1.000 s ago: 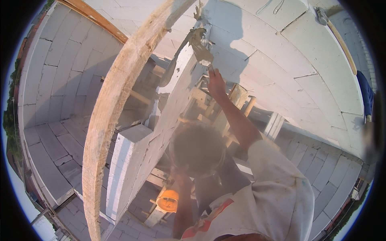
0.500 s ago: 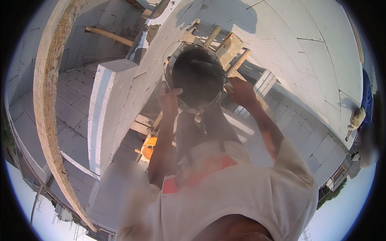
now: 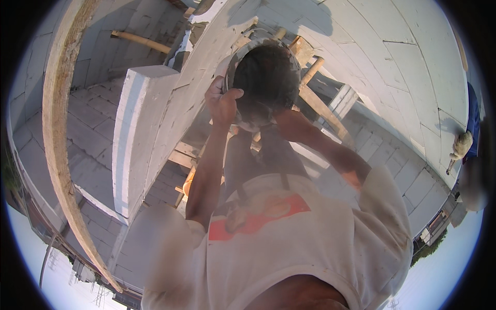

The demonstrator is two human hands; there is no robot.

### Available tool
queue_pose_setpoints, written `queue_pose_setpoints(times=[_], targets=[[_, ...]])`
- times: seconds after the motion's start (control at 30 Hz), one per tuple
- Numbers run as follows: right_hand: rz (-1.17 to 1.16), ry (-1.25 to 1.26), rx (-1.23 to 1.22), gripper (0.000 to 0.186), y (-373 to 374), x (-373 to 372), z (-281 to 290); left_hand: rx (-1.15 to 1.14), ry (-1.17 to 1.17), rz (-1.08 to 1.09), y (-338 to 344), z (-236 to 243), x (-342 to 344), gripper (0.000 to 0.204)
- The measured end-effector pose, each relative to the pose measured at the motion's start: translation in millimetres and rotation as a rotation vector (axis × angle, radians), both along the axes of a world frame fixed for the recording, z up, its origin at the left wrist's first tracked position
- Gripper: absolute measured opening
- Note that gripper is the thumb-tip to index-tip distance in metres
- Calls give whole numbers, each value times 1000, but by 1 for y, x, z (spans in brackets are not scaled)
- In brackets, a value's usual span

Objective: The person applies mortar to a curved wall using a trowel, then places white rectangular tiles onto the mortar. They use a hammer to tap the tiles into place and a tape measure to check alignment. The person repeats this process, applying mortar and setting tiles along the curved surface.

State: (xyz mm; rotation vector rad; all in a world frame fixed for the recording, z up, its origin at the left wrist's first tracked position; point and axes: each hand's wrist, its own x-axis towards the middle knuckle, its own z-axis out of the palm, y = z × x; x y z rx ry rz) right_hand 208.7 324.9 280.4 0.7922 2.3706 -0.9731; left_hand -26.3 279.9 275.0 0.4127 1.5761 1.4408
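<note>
A round bucket [image 3: 231,71] with a dark inside and a pale, crusted rim is tilted so that its mouth faces me. My left hand [image 3: 223,99] is closed on the bucket's left edge, its thumb over the rim. At the near right part of the mouth is my right hand [image 3: 290,124]. Its fingers disappear into the dark of the bucket, so their pose and anything they hold are hidden.
Pale block walls [image 3: 356,31] rise on several sides. A block pillar [image 3: 147,119] and a long wooden plank [image 3: 57,119] stand left. Wooden poles and boards [image 3: 325,113] lie beyond the bucket. At far right, another person's gloved hand [image 3: 461,145] holds a tool.
My right hand has left the bucket's right edge and moved inward to its near right mouth. The bucket has shifted slightly up and right; my left hand still grips it.
</note>
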Motion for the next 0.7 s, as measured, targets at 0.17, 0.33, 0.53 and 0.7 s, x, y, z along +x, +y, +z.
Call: queue_pose_setpoints(times=[0.17, 0.33, 0.53, 0.7], targets=[[-491, -47, -693, 51, 31, -2, 32, -49, -113, 70, -15, -11, -3, 39], [-778, 371, -690, 38, 31, 9, -22, -69, -84, 188, -62, -43, -8, 42], [-1026, 763, -666, 18, 145, -67, -52, -185, -217, 380, -97, -32, 11, 46], [-1049, 898, -274, 23, 232, -155, -89, -421, -143, 430, -133, -29, 26, 44]])
